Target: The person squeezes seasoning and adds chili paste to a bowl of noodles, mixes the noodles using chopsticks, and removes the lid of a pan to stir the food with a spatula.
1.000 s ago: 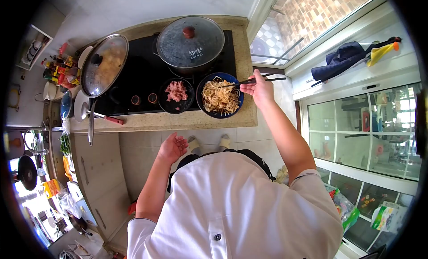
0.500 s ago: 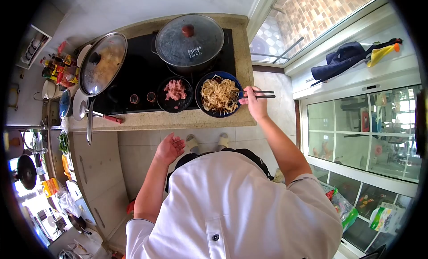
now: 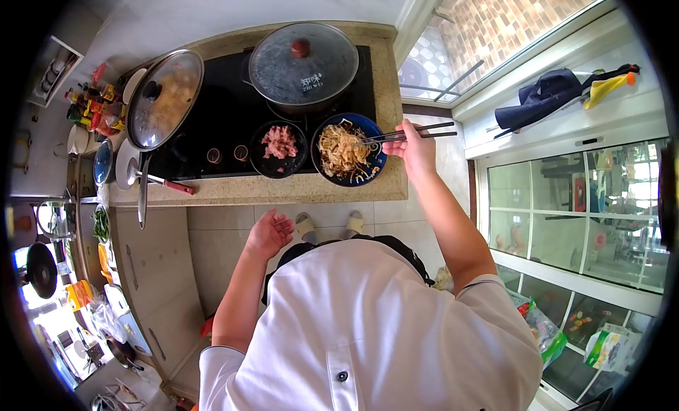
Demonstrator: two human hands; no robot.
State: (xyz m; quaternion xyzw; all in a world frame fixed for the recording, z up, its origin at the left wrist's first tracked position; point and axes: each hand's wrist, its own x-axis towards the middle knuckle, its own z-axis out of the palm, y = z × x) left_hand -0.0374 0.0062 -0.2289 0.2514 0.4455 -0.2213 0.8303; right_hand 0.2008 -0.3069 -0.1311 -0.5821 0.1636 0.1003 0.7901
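My right hand (image 3: 412, 148) is closed round a pair of dark chopsticks (image 3: 438, 130), whose tips reach into the noodles (image 3: 341, 146) in a blue bowl (image 3: 376, 172). Dark sauce and pale bits show along the bowl's near side. My left hand (image 3: 270, 233) hangs in front of the counter edge, palm up, fingers apart, holding nothing. Just left of the blue bowl, a small black bowl (image 3: 281, 173) holds pink raw meat (image 3: 279, 142).
Behind the bowls stands a large lidded pot (image 3: 303, 68). A glass-lidded pan (image 3: 166, 103) is at the left, its handle jutting past the counter edge (image 3: 283, 193). A red-handled utensil (image 3: 178, 188) lies nearby. Glass doors (image 3: 566, 199) are on the right.
The chopsticks went from angled over the noodles to level at the bowl's right side, then back into the noodles. The noodles are now bunched toward the bowl's upper left, uncovering sauce.
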